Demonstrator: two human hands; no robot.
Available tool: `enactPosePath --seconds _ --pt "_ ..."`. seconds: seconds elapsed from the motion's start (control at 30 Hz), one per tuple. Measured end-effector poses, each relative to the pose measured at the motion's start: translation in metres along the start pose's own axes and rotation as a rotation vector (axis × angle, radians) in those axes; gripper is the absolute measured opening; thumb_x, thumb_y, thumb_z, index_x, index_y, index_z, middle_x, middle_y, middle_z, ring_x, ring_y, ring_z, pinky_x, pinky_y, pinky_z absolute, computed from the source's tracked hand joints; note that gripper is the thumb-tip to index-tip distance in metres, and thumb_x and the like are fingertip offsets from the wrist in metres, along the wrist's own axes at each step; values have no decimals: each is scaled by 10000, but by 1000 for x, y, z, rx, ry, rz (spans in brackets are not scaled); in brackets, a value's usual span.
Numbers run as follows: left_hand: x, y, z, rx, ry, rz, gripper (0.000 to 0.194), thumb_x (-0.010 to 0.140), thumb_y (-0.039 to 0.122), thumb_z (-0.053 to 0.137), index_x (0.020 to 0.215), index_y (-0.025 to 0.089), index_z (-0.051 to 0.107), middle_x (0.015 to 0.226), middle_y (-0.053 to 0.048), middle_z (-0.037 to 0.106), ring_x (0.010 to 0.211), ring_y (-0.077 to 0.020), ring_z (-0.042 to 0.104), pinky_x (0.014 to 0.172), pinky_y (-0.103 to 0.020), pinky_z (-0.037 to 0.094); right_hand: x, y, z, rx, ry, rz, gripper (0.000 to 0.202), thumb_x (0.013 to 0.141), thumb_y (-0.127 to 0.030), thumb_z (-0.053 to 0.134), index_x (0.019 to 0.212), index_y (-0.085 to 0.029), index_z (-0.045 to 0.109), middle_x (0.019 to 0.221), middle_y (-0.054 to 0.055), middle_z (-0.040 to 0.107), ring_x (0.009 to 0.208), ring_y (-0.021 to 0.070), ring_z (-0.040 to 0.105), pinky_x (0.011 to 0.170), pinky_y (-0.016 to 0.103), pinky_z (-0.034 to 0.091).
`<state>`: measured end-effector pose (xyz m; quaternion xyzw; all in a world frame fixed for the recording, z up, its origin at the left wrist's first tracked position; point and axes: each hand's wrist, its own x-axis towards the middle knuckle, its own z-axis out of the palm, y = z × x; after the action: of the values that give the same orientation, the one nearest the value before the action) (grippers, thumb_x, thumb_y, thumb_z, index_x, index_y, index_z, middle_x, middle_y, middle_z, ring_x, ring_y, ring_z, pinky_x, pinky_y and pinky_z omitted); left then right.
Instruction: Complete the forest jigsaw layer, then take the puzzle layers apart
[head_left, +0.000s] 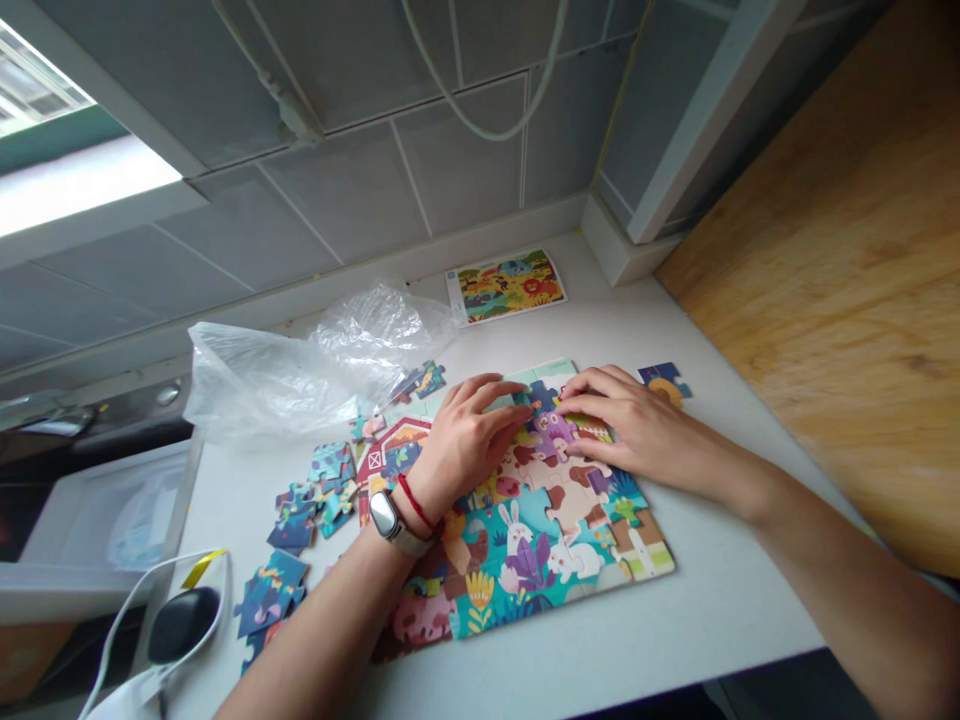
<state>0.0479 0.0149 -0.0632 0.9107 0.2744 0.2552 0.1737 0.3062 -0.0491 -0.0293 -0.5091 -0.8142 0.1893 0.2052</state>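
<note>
2 hands: on the puzzle, left hand (472,435) and right hand (637,415), fingers bent; whether either pinches a piece, I cannot tell.
Step in hand: seemingly fitting or pressing pieces near the puzzle's far edge.
Next move calls for: light fingertip pressure, I'd judge, with neighbouring joints kept flat.
Puzzle (574,560): 1, largely joined, flat on the white table (720,600), partly under the hands.
Left-side loose pieces (274,590): several, overlapping, too bunched to count.
Right-side loose piece (664,383): at least 1, just beyond the right hand.
Picture card (510,288): 1, near the wall.
Plastic bag (255,380): 1 crumpled heap, left of the card.
Left wrist: 1 watch (384,515), 1 red bracelet (414,500).
</note>
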Motion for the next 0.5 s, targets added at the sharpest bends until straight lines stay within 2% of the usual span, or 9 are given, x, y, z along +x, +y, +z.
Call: enactPosePath --seconds 0.13,0.3,0.5 --pt "1 -1 0 -23 16 8 167 1049 239 623 1122 249 772 1290 -58 748 1255 -284 640 1027 -506 569 0 0 1 7 -5 8 268 884 -204 795 1149 -238 770 1159 96 700 1153 297 650 1007 471 576" --pt "3 -4 1 -127 31 -8 234 1023 228 673 1252 247 716 1227 -78 753 1212 -264 658 1034 -482 563 1 0 0 22 -21 4 284 893 -213 795 1175 -233 779 1168 98 705 1166 295 648 1024 483 570" --pt "4 -5 -5 -277 78 -58 268 974 253 754 1237 227 711 1145 -97 717 1083 -237 685 966 -434 582 1 0 -2 23 -22 -6 297 894 -191 798 1186 -241 808 1168 95 723 1165 289 659 1015 449 574"
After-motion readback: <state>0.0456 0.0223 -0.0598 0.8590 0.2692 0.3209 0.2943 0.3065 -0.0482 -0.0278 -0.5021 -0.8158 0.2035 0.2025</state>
